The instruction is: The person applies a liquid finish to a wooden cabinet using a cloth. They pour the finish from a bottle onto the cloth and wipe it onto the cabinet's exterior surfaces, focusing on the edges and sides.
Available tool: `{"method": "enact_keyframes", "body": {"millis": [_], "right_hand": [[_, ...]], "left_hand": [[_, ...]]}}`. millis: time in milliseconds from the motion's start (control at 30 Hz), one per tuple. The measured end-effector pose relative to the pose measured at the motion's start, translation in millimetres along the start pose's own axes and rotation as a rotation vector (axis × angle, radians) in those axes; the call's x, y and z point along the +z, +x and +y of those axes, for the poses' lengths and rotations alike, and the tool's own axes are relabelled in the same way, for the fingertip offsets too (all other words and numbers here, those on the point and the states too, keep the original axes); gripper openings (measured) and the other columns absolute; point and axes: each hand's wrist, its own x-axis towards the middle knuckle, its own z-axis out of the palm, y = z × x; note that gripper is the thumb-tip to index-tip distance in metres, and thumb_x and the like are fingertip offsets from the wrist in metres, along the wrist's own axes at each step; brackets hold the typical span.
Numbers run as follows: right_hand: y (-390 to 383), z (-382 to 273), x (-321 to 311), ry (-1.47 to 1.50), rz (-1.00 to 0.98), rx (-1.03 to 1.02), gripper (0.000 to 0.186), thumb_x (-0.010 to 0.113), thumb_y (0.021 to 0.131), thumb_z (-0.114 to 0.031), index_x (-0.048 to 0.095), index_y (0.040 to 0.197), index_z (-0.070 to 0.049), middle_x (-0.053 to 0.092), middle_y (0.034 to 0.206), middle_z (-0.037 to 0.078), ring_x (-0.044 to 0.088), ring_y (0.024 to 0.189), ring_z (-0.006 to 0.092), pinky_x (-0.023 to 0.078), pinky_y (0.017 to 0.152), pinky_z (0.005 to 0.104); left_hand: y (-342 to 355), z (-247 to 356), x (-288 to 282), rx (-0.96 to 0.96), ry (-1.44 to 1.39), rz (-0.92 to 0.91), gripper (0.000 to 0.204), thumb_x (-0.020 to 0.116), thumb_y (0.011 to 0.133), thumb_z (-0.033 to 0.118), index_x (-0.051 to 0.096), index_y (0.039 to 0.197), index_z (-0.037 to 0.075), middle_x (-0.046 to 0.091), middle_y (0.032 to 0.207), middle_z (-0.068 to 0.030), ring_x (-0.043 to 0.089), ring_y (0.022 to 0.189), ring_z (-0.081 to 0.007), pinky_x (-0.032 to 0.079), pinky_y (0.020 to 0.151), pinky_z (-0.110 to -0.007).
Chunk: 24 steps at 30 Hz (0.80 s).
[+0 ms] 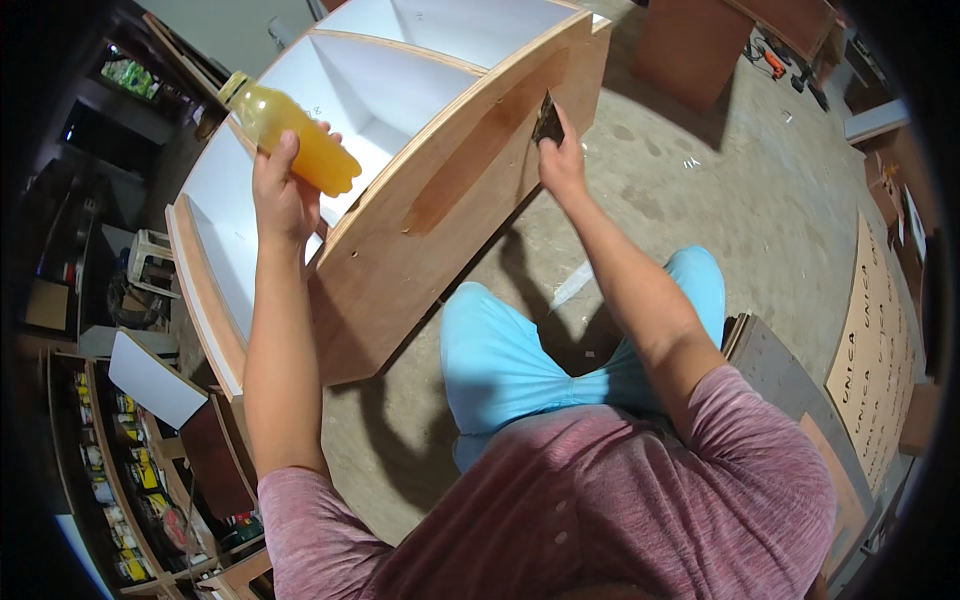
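My left hand (283, 200) holds a plastic bottle of yellow-orange liquid (310, 145), tilted over the white-lined compartments (400, 80) of a curved wooden unit. My right hand (560, 160) grips a dark, crumpled pad or cloth (547, 120), at the unit's plywood face (380, 310). A darker reddish-brown wet-looking streak (440, 190) runs along that face, to the left of my right hand.
Brown boards (675, 50) stand at the back right near an orange power tool (772, 62). A lettered board (860, 340) and grey sheets (770, 360) lie at the right. Shelves of small containers (135, 470) and a white stool (150, 255) are at the left.
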Motion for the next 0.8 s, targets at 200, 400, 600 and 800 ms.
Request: {"method": "enact_keyframes", "body": {"millis": [200,400,600,800], "right_hand": [[-58,-46,41,0.011,-0.087,-0.057,0.063,0.048,0.076,0.004,0.040,0.137,-0.004,0.049,0.123,0.021,0.053,0.110,0.0350,0.044,0.095,0.0391],[-168,-136,103,0.073,-0.223,-0.021,0.070,0.058,0.069,0.004,0.033,0.134,0.000,0.037,0.128,0.025,0.039,0.121,0.0429,0.034,0.105,0.0430],[-257,-189,125,0.186,-0.552,-0.216,0.078,0.069,0.065,-0.001,0.033,0.134,-0.002,0.036,0.127,0.026,0.039,0.118,0.0462,0.035,0.102,0.0497],[-232,-152,74,0.304,-0.780,-0.298,0.062,0.051,0.070,0.007,0.043,0.131,0.002,0.046,0.128,0.023,0.043,0.123,0.0409,0.035,0.107,0.0422]], "left_hand": [[-57,-5,-26,0.097,-0.001,0.199,0.047,0.059,0.094,0.030,0.042,0.131,0.006,0.056,0.113,-0.0162,0.057,0.108,-0.0336,0.046,0.096,-0.051],[-55,-9,-37,0.148,-0.187,0.191,0.047,0.063,0.092,0.030,0.044,0.126,0.004,0.056,0.109,-0.0139,0.056,0.105,-0.0267,0.045,0.098,-0.046],[-51,-16,-47,0.156,-0.137,0.204,0.047,0.058,0.094,0.035,0.044,0.129,0.006,0.055,0.112,-0.0164,0.056,0.107,-0.0373,0.046,0.093,-0.055],[-54,-14,-40,0.102,-0.193,0.213,0.046,0.057,0.095,0.035,0.043,0.128,0.006,0.055,0.112,-0.0167,0.055,0.107,-0.0366,0.046,0.094,-0.053]]}}
